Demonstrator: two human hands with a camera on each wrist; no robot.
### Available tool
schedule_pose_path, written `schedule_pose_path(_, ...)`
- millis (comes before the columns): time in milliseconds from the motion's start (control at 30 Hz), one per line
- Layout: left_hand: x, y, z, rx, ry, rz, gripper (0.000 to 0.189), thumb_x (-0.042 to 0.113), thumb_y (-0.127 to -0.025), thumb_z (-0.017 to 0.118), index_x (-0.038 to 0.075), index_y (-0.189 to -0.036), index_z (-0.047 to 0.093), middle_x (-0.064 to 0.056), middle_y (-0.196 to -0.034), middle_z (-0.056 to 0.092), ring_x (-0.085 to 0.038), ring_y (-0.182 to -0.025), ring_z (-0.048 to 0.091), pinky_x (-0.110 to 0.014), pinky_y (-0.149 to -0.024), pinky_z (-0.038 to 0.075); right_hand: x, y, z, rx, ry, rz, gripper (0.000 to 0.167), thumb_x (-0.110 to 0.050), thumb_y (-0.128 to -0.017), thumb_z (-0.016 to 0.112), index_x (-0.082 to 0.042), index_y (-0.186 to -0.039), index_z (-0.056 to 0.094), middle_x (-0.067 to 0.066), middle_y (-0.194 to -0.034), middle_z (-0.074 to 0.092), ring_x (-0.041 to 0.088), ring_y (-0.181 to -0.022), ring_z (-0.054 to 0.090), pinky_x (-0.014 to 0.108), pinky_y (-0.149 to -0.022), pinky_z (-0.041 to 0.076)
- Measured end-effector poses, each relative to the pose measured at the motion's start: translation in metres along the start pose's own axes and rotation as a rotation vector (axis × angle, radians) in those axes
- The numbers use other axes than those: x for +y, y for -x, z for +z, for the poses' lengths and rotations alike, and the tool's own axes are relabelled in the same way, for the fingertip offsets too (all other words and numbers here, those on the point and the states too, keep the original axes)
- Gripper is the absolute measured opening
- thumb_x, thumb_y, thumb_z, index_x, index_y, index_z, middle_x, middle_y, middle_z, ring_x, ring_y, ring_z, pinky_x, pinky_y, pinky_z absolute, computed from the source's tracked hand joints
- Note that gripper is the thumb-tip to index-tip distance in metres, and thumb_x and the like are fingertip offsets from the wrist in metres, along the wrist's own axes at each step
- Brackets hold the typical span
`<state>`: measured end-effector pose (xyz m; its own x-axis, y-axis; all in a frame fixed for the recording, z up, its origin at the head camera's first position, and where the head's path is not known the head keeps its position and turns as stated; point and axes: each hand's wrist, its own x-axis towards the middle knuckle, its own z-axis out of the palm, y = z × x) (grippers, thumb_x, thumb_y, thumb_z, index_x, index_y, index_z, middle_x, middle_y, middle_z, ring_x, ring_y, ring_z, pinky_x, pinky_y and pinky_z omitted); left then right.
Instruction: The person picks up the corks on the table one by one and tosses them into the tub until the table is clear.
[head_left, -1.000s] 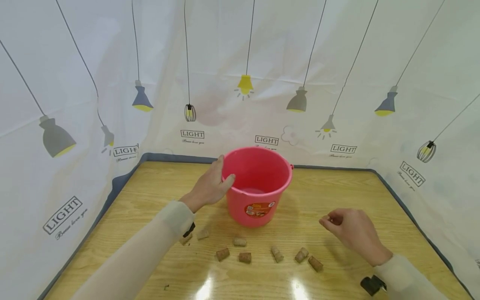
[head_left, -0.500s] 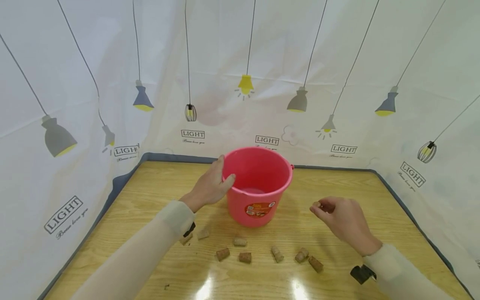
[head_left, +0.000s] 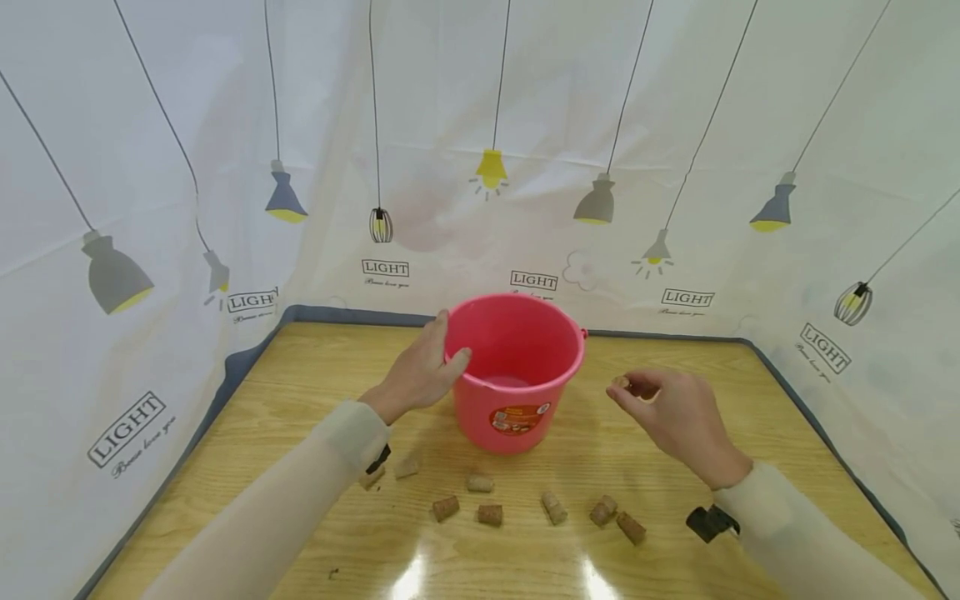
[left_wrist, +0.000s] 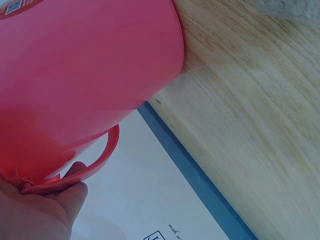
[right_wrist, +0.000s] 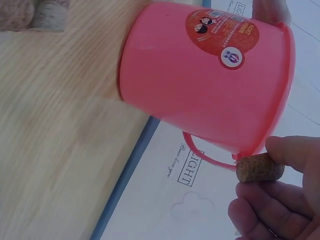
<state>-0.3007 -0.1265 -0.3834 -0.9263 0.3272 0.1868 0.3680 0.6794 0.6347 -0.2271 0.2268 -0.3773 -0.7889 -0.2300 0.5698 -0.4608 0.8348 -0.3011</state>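
A pink bucket [head_left: 487, 408] with a red label stands upright on the wooden table. My left hand [head_left: 420, 367] grips its rim on the left side, thumb over the edge; in the left wrist view the fingers [left_wrist: 72, 197] lie around the bucket's handle [left_wrist: 107, 150]. To the right of the bucket, above the table, my right hand [head_left: 686, 417] pinches a cork [right_wrist: 260, 167] between thumb and fingers. Several other corks lie in front of the bucket, among them a dark one [head_left: 490, 515], a pale one [head_left: 480, 483] and another dark one [head_left: 631, 527] at the right end.
The wooden table [head_left: 300, 550] has a dark blue border [head_left: 352, 316] along its back. Around it hangs a white sheet [head_left: 442, 100] printed with lamps. Two pale corks [head_left: 407, 468] lie near the left wrist.
My right hand has moved up and left toward the bucket with the cork in its fingers. The left hand, the bucket and the corks on the table have stayed put.
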Motion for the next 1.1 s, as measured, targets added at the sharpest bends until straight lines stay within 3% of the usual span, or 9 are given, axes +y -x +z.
schedule_pose_path(400,0.001,-0.001,0.0,-0.002,-0.01,-0.006,0.085,0.043,-0.104,0.046,0.004,-0.164,0.001,-0.015,-0.167,0.021,-0.035,-0.139,0.042,-0.058,-0.108,0.044,-0.01,-0.019,0.008,0.131,-0.021,-0.098,0.011,-0.019,-0.086,0.084,-0.01,-0.087,0.08,-0.004,-0.075,0.074,0.015,-0.068,0.068,0.037,-0.061,0.053)
schedule_pose_path(633,0.002,0.0,-0.001,-0.016,-0.01,-0.021,0.086,0.044,-0.104,0.046,0.005,-0.165,0.0,-0.014,-0.168,0.018,-0.035,-0.142,0.038,-0.059,-0.109,0.043,-0.015,-0.025,0.008,0.146,-0.034,-0.098,0.012,-0.02,-0.087,0.083,-0.009,-0.089,0.08,-0.002,-0.075,0.074,0.014,-0.066,0.067,0.036,-0.06,0.053)
schedule_pose_path(1100,0.001,-0.001,0.0,-0.004,-0.017,-0.013,0.085,0.043,-0.104,0.047,0.005,-0.165,0.0,-0.016,-0.164,0.025,-0.034,-0.134,0.047,-0.058,-0.105,0.046,-0.026,-0.045,0.011,0.168,-0.087,-0.096,0.016,-0.021,-0.087,0.084,-0.006,-0.091,0.08,0.001,-0.078,0.075,0.019,-0.074,0.069,0.041,-0.067,0.056)
